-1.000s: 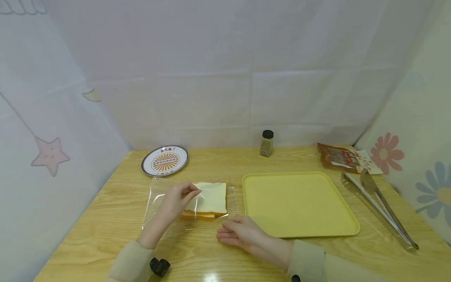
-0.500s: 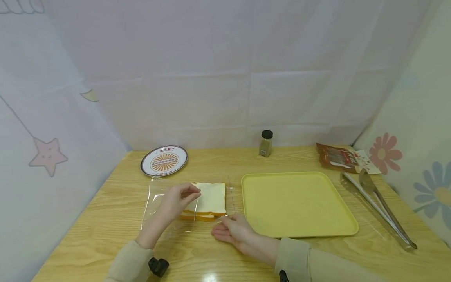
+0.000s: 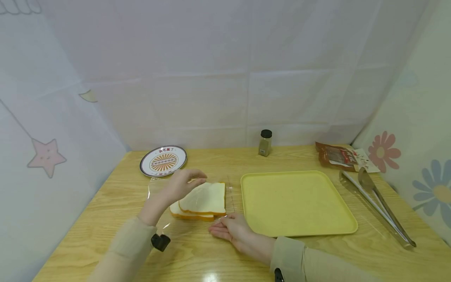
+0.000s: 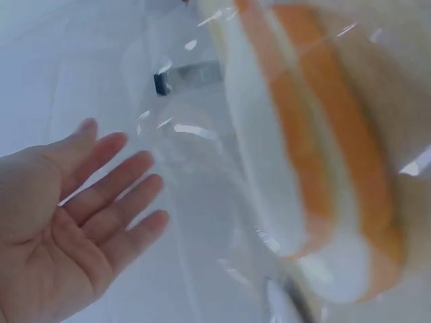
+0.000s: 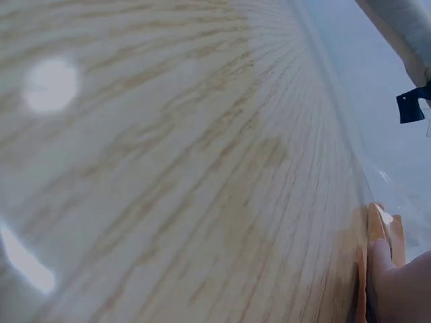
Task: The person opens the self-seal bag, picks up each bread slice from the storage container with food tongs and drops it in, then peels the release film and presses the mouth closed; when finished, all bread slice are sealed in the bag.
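1. The left hand (image 3: 181, 184) hangs above the far left part of the bread (image 3: 206, 199); its fingers are relaxed, slightly bent and apart, and hold nothing.
2. The right hand (image 3: 234, 231) is low at the near right corner of the film (image 3: 230, 196), just beside the tray (image 3: 297, 203). Its fingers are extended together; whether they pinch the film cannot be told.
3. Bread: two slices, stacked flat on the table (image 3: 105, 211) left of the tray. The lower slice projects at the near left. Clear film covers both.
4. The plate (image 3: 164, 161) sits behind the film, at left.
5. The jar (image 3: 265, 144) stands upright behind the tray.
6. The tongs (image 3: 370, 184) lie right of the tray, near the packet (image 3: 347, 156).
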Demonstrator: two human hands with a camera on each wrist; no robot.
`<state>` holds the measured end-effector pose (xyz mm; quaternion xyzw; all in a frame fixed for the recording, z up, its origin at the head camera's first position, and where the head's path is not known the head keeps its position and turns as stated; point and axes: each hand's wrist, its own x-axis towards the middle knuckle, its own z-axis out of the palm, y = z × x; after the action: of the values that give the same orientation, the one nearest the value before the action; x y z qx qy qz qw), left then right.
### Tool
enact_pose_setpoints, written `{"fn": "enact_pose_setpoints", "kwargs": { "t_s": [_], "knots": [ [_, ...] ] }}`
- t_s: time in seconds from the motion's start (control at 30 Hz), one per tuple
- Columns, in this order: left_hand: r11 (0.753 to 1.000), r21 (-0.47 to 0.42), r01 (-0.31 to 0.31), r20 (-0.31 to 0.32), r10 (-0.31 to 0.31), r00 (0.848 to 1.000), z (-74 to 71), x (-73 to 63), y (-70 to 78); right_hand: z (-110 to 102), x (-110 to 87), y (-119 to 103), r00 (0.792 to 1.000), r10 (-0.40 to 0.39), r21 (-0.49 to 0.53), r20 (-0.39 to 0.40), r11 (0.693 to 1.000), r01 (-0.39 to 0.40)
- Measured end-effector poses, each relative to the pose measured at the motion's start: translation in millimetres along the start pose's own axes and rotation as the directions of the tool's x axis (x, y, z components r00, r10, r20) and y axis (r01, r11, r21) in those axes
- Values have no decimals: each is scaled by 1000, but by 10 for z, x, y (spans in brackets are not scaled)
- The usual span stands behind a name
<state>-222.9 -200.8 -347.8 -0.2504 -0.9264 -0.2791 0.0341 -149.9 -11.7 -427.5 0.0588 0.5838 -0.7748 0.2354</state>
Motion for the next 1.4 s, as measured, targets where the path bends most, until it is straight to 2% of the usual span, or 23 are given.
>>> {"fn": "enact_pose_setpoints", "kwargs": {
  "t_s": [0.1,0.2,0.3,0.43,0.63,0.73,0.9,1.03,1.2,1.23,1.3,1.4],
  "knots": [
    [995,94,-36,90,28,996,-61,198,-12,-13,14,10,1000,3,13,-4,1000,-3],
    [988,147,-37,195,7,981,-42,380,-59,-25,25,24,1000,-4,24,1,1000,4],
    [981,191,-32,272,-22,962,15,522,-118,-28,22,21,1000,-12,27,7,1000,12],
    [971,235,-32,323,-47,945,90,644,-174,-31,22,23,1000,-15,33,7,999,14],
    [982,188,-31,384,-45,922,211,739,-257,-19,37,51,1000,-19,52,-14,998,20],
    [980,188,-69,379,-7,925,257,743,-293,-8,40,65,999,-33,58,-23,998,34],
    [979,158,-131,326,73,943,287,721,-342,-4,44,72,998,-49,59,-28,997,51],
    [979,128,-158,291,115,950,275,704,-399,-22,39,61,997,-64,43,-35,997,66],
    [989,35,-143,284,127,950,171,637,-442,-79,22,16,987,-142,6,-74,990,142],
    [988,7,-156,272,148,951,161,629,-499,-94,20,0,984,-161,-10,-80,987,160],
    [992,-18,-125,257,126,958,103,587,-514,-121,16,-38,977,-194,-47,-92,981,190],
    [998,-43,-36,235,45,971,43,532,-552,-162,8,-110,965,-238,-107,-111,968,226]
  ]
}}
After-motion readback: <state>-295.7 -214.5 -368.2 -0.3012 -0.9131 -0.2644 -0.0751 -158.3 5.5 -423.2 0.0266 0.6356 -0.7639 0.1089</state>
